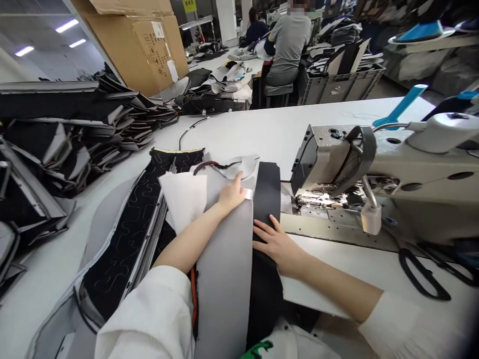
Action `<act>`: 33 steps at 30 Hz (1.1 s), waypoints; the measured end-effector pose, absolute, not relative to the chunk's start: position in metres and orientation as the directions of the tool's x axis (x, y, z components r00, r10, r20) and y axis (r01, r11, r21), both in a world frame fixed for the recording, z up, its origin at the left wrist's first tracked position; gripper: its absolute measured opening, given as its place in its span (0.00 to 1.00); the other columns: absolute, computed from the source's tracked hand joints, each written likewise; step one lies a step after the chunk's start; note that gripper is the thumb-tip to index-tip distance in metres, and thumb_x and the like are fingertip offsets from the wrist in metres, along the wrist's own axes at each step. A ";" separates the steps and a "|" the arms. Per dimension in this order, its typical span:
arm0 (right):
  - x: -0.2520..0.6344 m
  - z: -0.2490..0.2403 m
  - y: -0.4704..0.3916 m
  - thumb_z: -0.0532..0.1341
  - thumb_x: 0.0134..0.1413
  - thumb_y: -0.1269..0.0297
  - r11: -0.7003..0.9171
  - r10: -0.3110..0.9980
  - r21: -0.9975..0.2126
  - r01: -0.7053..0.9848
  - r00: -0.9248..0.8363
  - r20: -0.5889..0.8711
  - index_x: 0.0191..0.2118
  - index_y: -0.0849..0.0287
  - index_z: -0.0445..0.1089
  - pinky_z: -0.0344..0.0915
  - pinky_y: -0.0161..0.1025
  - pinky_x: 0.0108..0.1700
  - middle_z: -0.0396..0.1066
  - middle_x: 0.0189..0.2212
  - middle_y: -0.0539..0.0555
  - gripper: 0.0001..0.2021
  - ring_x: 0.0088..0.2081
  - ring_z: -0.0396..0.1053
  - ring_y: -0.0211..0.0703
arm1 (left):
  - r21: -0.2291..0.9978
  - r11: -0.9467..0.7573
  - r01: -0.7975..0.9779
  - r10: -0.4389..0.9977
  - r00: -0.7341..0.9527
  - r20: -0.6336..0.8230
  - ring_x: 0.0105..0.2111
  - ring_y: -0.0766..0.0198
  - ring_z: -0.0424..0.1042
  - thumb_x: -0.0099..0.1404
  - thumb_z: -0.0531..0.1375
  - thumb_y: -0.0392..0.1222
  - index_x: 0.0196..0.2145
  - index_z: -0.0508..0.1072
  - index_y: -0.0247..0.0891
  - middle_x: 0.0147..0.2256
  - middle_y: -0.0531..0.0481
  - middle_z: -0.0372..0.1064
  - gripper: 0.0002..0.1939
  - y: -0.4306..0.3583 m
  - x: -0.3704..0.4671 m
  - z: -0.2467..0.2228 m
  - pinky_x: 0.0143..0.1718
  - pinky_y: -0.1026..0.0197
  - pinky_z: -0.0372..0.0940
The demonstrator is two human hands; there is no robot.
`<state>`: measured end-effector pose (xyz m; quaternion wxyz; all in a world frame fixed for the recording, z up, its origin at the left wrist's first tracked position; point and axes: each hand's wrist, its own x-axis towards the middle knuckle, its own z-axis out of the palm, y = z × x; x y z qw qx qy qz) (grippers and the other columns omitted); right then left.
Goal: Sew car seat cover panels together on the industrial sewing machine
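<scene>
My left hand (232,195) rests on a long grey fabric piece (226,279), its index finger stretched forward and a small silvery tag (249,194) beside it. To its right, my right hand (279,245) lies with fingers spread on a black panel (267,192) along the grey piece's edge. The panel's far part is beside the needle area of a sewing machine (337,149). A white flap (186,197) and a black quilted piece (119,239) with wavy stitching lie left of my left forearm.
Black-handled scissors (422,274) lie right of my right forearm. Stacked dark and grey pieces (75,129) fill the left side. A blue tool (400,107) stands behind the machine. Farther off are a cardboard box (138,47), a seated person (290,45) and a grey crate (339,87).
</scene>
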<state>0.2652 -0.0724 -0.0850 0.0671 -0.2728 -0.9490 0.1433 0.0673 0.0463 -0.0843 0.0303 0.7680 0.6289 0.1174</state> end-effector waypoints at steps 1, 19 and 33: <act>0.262 -0.086 -0.077 0.61 0.41 0.71 0.812 0.534 -0.309 0.495 -0.844 0.050 0.60 0.53 0.58 0.30 0.69 0.60 0.52 0.62 0.62 0.35 0.64 0.42 0.60 | 0.180 -0.228 0.957 0.964 0.196 0.180 0.47 0.54 0.67 0.64 0.51 0.40 0.63 0.50 0.38 0.48 0.42 0.68 0.30 0.049 0.063 -0.086 0.44 0.57 0.64; 0.273 -0.103 -0.173 0.58 0.48 0.70 0.853 0.505 -0.248 0.459 -0.845 0.175 0.33 0.58 0.73 0.34 0.73 0.57 0.72 0.33 0.57 0.07 0.46 0.63 0.54 | 0.165 -0.528 0.833 0.848 0.506 0.158 0.48 0.52 0.62 0.68 0.47 0.45 0.62 0.57 0.44 0.54 0.47 0.63 0.25 -0.026 0.138 -0.091 0.48 0.54 0.61; 0.293 -0.107 -0.179 0.56 0.54 0.71 0.764 0.645 -0.192 0.616 -0.726 0.240 0.39 0.58 0.73 0.43 0.71 0.58 0.68 0.45 0.58 0.10 0.57 0.55 0.58 | 0.033 -0.462 0.886 0.879 0.453 0.149 0.51 0.46 0.59 0.68 0.47 0.45 0.60 0.61 0.45 0.58 0.43 0.58 0.23 -0.038 0.158 -0.092 0.48 0.45 0.60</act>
